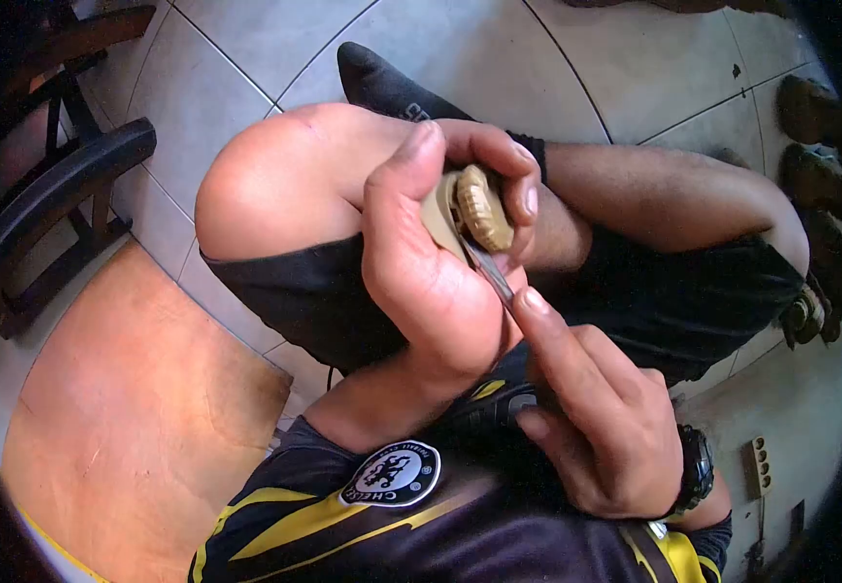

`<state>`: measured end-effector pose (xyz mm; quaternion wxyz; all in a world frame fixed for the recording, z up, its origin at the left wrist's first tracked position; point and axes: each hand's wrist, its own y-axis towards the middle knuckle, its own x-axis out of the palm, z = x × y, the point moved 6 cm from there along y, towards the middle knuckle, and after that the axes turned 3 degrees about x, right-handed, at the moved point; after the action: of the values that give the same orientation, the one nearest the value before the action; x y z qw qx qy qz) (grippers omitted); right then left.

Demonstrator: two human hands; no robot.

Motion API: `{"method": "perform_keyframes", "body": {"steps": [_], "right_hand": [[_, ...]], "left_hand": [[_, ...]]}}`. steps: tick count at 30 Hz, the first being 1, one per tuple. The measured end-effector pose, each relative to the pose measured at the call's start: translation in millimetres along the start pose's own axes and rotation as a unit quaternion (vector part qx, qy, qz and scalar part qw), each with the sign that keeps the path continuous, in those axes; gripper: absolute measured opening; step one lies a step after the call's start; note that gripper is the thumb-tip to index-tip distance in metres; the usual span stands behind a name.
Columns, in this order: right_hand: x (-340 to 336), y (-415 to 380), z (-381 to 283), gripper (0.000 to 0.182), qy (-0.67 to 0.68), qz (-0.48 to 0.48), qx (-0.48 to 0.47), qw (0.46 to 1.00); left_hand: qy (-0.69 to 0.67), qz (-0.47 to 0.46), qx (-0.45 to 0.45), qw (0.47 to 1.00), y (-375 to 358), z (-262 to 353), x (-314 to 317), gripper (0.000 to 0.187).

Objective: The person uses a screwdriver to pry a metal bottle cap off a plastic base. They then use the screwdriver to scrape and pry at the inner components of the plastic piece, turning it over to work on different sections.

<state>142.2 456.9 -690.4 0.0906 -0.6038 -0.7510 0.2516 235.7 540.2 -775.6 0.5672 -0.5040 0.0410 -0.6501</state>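
My left hand (431, 262) is curled around a small tan piece (485, 209) with a ribbed, rounded front and a smoother, paler body behind it. What the piece is, I cannot make out. My right hand (601, 418) grips a thin metal tool (491, 274) close to its end, with the index finger stretched along it. The tool's narrow tip rests in the gap between the ribbed front and the paler body. Most of the tool's rear part is hidden by my fingers. Both hands are above my crossed legs, in front of my dark shirt.
At the lower left lies a large tan board (139, 418). A dark wooden piece of furniture (62, 204) stands at the upper left. Several dark brown lumpy objects (817, 185) line the right side, and a power strip (761, 466) lies below them on the tiled floor (460, 49).
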Motion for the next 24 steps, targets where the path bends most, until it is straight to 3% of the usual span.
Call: {"method": "perform_keyframes", "body": {"steps": [3,5,10,24], "right_hand": [[2.2,4.0,-4.3,0.073,0.016,0.016,0.02,1.0],[-4.5,2.1,3.4,0.069,0.023,0.006,0.026,0.999],[4.8,9.2,4.1,0.067,0.061,0.015,0.033,0.998],[17.3,22.2,12.0,0.068,0.158,0.057,0.097,0.981]], "left_hand": [[-0.002,0.013,-0.01,1.0,5.4,-0.3,-6.6,0.046],[0.038,0.016,0.059,0.997,7.5,-8.1,-6.6,0.044],[0.1,0.05,0.058,0.992,10.3,-7.3,-17.2,0.04],[0.106,0.0,0.071,0.992,28.4,-11.4,-23.6,0.035]]}}
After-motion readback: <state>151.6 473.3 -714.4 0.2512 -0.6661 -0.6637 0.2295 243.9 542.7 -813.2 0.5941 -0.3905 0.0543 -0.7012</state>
